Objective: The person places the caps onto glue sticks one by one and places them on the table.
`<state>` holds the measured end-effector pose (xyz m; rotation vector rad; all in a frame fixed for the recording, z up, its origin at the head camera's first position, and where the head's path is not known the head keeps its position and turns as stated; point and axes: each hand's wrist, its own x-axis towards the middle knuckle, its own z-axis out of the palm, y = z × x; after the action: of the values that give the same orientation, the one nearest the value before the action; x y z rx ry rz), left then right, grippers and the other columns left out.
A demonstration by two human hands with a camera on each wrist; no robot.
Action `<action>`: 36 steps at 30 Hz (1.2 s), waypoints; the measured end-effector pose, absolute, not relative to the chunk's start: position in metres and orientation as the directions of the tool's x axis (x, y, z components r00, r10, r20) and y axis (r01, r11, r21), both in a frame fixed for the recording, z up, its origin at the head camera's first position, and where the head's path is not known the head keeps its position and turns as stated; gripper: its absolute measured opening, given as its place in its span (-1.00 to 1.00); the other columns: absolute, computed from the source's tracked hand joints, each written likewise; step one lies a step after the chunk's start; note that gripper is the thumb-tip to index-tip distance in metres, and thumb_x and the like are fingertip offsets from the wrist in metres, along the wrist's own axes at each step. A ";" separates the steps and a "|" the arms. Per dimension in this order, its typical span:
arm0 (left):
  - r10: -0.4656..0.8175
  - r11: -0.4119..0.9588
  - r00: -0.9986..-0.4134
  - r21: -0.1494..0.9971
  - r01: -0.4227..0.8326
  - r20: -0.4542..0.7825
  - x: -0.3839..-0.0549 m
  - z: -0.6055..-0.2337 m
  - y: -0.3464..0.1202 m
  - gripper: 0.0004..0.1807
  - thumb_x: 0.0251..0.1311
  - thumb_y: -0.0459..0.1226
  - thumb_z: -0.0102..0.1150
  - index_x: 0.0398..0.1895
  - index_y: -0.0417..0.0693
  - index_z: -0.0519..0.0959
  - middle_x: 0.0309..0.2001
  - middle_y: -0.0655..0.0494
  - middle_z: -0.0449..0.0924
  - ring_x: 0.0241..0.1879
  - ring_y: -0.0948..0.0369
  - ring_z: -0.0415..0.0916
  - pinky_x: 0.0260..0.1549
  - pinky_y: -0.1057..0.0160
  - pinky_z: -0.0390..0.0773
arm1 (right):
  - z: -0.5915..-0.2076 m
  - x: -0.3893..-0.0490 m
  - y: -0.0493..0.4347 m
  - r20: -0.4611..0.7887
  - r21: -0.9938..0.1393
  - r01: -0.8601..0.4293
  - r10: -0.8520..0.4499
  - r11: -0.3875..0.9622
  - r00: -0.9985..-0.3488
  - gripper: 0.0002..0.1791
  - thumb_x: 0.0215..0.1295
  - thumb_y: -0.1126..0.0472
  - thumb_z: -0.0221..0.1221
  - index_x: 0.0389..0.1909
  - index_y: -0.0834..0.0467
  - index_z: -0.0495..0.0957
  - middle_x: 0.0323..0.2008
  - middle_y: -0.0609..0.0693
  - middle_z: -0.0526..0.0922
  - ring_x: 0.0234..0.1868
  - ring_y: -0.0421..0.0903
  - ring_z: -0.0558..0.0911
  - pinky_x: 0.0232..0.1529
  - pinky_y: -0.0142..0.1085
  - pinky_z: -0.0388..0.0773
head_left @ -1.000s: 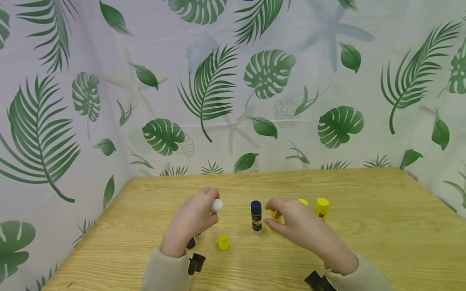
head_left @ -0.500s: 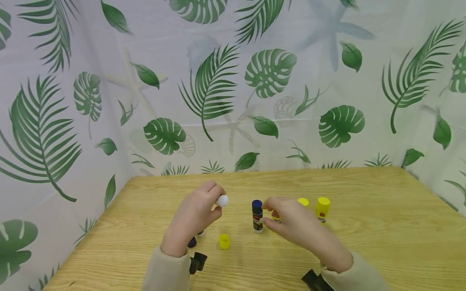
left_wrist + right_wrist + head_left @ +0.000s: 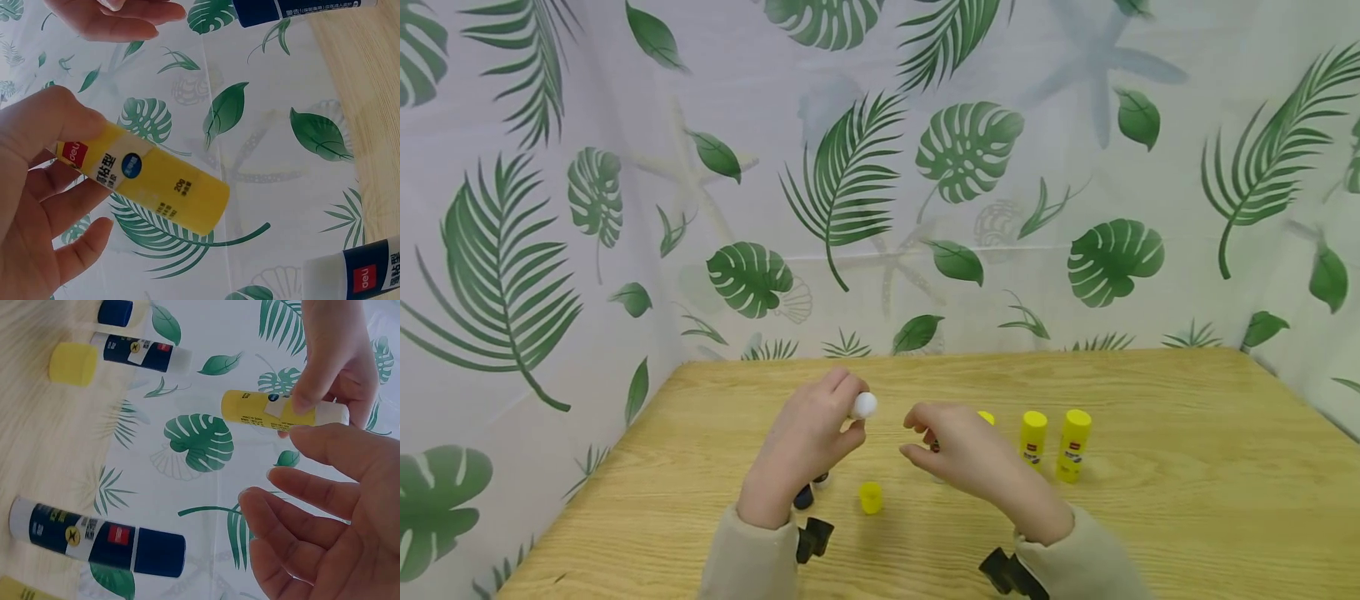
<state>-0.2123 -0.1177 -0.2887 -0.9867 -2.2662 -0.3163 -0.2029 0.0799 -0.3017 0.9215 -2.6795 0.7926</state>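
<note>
My left hand [image 3: 812, 437] pinches an uncapped yellow glue stick [image 3: 172, 181] above the table, its white end [image 3: 866, 406] facing the right hand. My right hand [image 3: 966, 446] is held just to the right, fingers relaxed and slightly bent, with nothing between them; in the right wrist view its thumb is close to the white end. A navy glue stick with its blue cap [image 3: 159, 552] stands behind the right hand, mostly hidden in the head view. On the table in front of the hands lies a yellow cap [image 3: 871, 497].
Yellow glue sticks [image 3: 1033, 437] stand in a row to the right, one partly covered by the right hand. Beside the left wrist are a dark blue cap [image 3: 803, 497] and an uncapped navy glue stick [image 3: 140, 352]. A leaf-print curtain [image 3: 880, 208] borders the wooden table [image 3: 1187, 467].
The right hand has moved left, away from the yellow glue sticks and across the navy one. My left hand has shifted slightly right and up with the yellow glue stick.
</note>
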 end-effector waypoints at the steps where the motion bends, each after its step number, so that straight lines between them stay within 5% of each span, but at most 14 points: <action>1: 0.571 0.691 -0.513 -0.038 0.722 0.641 -0.212 -0.289 -0.118 -0.76 -0.20 -0.46 0.23 -0.42 -0.11 0.43 -0.46 0.15 0.35 -0.62 0.31 0.23 -0.61 0.41 0.32 | -0.302 -0.204 0.078 0.349 -0.426 -0.621 -0.515 0.657 -0.783 -0.83 0.08 0.23 0.21 -0.33 0.21 0.51 -0.40 -0.04 0.55 -0.44 -0.16 0.50 -0.45 -0.41 0.43; 15: 0.554 0.728 -0.545 -0.048 0.684 0.629 -0.211 -0.288 -0.117 -0.74 -0.22 -0.41 0.16 -0.34 -0.09 0.49 -0.50 0.21 0.36 -0.69 0.35 0.19 -0.70 0.44 0.25 | -0.322 -0.211 0.062 0.264 -0.411 -0.646 -0.594 0.643 -0.760 -0.82 0.05 0.24 0.23 -0.34 0.21 0.50 -0.38 0.00 0.57 -0.42 -0.11 0.54 -0.45 -0.38 0.46; 26: 0.568 0.725 -0.571 -0.031 0.688 0.592 -0.209 -0.289 -0.118 -0.66 -0.19 -0.36 0.20 -0.22 -0.12 0.47 -0.30 0.11 0.54 -0.57 0.32 0.40 -0.58 0.39 0.42 | -0.337 -0.221 0.040 0.202 -0.416 -0.658 -0.641 0.628 -0.740 -0.78 0.03 0.24 0.25 -0.31 0.25 0.53 -0.34 0.04 0.57 -0.33 -0.04 0.54 -0.36 -0.31 0.47; 36: 0.564 0.744 -0.637 0.012 0.669 0.525 -0.207 -0.288 -0.117 -0.65 -0.16 -0.34 0.16 -0.18 -0.14 0.48 -0.29 0.12 0.53 -0.57 0.35 0.39 -0.57 0.42 0.42 | -0.347 -0.221 0.033 -0.012 -0.384 -0.611 -0.666 0.692 -0.746 -0.56 0.04 0.18 0.25 -0.04 0.25 0.47 -0.04 0.07 0.49 -0.10 -0.07 0.52 -0.15 -0.27 0.44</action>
<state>-0.2072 -0.1174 -0.2877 -0.9321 -2.4433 -0.2805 -0.2207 0.0327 -0.3475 1.1498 -3.0264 0.5971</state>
